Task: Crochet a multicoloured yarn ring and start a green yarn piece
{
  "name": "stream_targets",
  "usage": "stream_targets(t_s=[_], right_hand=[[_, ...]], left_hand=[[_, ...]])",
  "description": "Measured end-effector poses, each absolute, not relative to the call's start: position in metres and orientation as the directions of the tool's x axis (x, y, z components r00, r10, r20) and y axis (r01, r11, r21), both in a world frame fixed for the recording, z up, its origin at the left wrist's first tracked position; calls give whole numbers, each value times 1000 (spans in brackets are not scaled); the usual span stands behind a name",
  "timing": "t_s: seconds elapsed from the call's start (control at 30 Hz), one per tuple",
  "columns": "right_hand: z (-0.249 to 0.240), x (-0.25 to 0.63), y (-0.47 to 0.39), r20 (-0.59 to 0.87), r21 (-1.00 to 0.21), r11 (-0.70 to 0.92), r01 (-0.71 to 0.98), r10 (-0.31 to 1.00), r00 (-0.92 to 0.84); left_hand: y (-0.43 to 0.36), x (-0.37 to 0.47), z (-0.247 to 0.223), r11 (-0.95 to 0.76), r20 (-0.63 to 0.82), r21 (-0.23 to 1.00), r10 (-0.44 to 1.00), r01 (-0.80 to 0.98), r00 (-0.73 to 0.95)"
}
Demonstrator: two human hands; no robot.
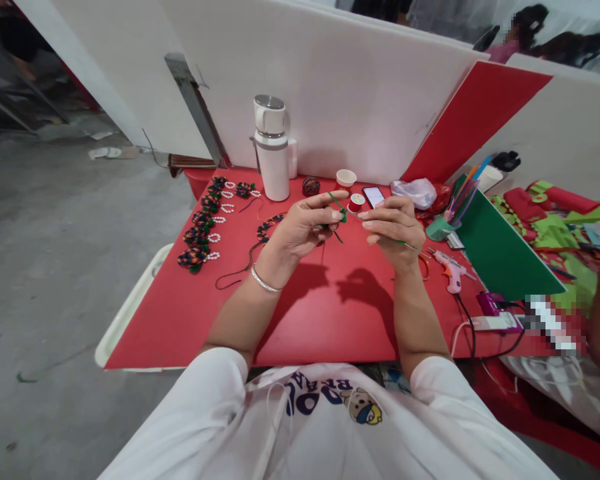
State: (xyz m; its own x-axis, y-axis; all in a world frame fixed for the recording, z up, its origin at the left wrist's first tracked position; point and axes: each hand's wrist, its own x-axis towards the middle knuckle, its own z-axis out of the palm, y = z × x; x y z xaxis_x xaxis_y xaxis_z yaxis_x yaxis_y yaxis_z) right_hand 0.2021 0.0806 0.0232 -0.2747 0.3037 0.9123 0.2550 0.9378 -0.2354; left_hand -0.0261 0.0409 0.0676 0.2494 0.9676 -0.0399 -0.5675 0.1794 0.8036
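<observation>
My left hand (307, 223) is raised over the red table, thumb and forefinger closed on a small piece of green yarn work (344, 215). Loose strands stick out above and below it. To its right, my right hand (395, 230) is closed around a thin rod (407, 246), greenish and metallic, whose end shows below the fingers; its exact kind is hard to make out. The two hands are a little apart. Behind them on the table stand a red spool of thread (356, 203) and a dark ball of yarn (311, 187).
Multicoloured knitted pieces with white bead loops (200, 235) line the left side. A white flask (273, 160), paper cup (346, 178) and phone (373, 197) stand at the back. A pink glue gun (453, 270), pen holder (439, 228) and power strip (500, 320) lie right, beside another person's arm.
</observation>
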Motion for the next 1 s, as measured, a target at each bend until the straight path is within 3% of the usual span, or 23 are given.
stream_targets(t_s=[0.23,0.53,0.73,0.87,1.0], right_hand=[[44,206,69,855,-336,921,198,386,-346],[49,204,63,866,-402,911,90,411,-284],[42,199,64,825,-518,854,42,512,-239],[38,184,63,839,-479,873,98,487,-244],[36,176,62,878,-386,905,180,420,-230]], left_hand=[[43,-28,64,149,-17,869,962,-473,273],[42,-24,63,191,-31,856,946,-480,322],[42,-22,61,187,-28,864,945,-468,325],[40,-14,57,134,27,877,945,-461,327],[39,-9,54,-21,117,894,975,-448,188]])
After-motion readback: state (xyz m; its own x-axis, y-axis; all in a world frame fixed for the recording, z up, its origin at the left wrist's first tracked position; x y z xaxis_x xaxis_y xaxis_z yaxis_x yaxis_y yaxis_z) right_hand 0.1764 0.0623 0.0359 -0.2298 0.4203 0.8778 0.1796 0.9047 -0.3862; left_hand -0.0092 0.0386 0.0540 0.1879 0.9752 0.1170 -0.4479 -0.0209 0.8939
